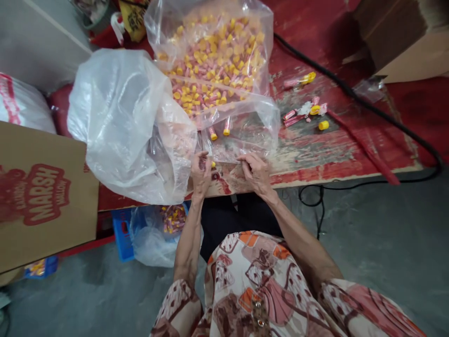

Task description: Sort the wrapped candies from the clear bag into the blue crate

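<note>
At the table edge, my left hand (201,177) is closed, and a small yellow-capped tube (213,164) shows at its fingertips, mostly hidden by the fingers. My right hand (256,172) has its fingers curled together at the front edge of a clear plastic bag (242,140); what is between them, if anything, is hidden. That bag lies open toward me and holds many pink tubes with yellow caps (213,61). Two loose capped tubes (227,126) rest near its mouth. Left of my left hand stands a large whitish plastic bag (122,121), bulging and touching the clear one.
A marshmallow carton (42,196) stands at the left. Torn tube scraps (303,114) and a yellow cap (323,125) lie on the red worn table (379,135), crossed by a black cable (333,72). Below the table is a blue crate (122,236) with a bag of tubes.
</note>
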### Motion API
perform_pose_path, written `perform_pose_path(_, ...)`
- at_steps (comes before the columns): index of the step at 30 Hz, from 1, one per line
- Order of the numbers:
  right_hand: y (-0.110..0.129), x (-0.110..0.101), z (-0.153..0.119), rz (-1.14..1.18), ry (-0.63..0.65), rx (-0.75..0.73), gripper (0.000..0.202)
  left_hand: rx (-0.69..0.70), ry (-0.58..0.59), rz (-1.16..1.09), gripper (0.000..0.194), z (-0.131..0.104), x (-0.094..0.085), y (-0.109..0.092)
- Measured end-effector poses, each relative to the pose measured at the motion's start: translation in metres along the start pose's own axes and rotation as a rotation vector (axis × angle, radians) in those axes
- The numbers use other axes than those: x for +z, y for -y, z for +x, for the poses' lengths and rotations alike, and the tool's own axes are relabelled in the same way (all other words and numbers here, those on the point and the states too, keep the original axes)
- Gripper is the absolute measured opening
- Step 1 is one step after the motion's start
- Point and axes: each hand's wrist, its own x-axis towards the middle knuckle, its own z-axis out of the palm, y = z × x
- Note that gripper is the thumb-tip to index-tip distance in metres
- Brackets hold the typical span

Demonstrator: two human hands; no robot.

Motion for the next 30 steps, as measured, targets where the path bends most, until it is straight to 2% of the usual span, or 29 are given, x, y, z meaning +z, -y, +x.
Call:
perform_pose_path(5, 0.004, -0.002, 0.001, 0.004, 0.028, 0.013, 0.031, -0.167, -0.149, -0.191, 0.033, -0.004, -0.001, -0.004)
perform_pose_path(9, 0.007, -0.003, 0.002, -0.006, 0.027, 0.019, 0.032, -0.121, -0.178, -0.105, 0.034, -0.005, 0.002, -0.011)
perform_pose_path(11, 0.006, -0.003, 0.002, -0.007, 0.028, 0.024, 0.033, -0.083, -0.260, -0.033, 0.031, -0.006, 0.002, -0.013)
perform_pose_path(14, 0.005, -0.001, 0.001, -0.011, 0.023, 0.017, 0.034, 0.044, -0.421, 0.119, 0.024, -0.007, -0.003, -0.009)
perform_pose_path(16, 0.004, -0.001, 0.000, -0.007, 0.018, 0.011, 0.033, 0.124, -0.360, 0.220, 0.019, -0.007, -0.006, -0.003)
perform_pose_path(19, 0.003, -0.001, 0.000, 0.005, 0.012, 0.005, 0.031, 0.132, -0.117, 0.287, 0.019, -0.006, -0.010, 0.007)
perform_pose_path(20, 0.003, -0.002, 0.000, 0.003, 0.014, 0.005, 0.031, 0.118, -0.074, 0.275, 0.020, -0.006, -0.011, 0.009)
perform_pose_path(21, 0.003, -0.002, 0.000, -0.001, 0.018, 0.007, 0.032, 0.102, -0.073, 0.247, 0.021, -0.007, -0.012, 0.010)
perform_pose_path(25, 0.001, -0.003, 0.000, -0.013, 0.043, 0.011, 0.031, 0.033, -0.188, 0.158, 0.031, -0.015, -0.014, 0.008)
perform_pose_path(30, 0.000, -0.003, 0.000, -0.024, 0.021, -0.007, 0.032, -0.052, -0.052, 0.166, 0.043, -0.020, -0.016, 0.001)
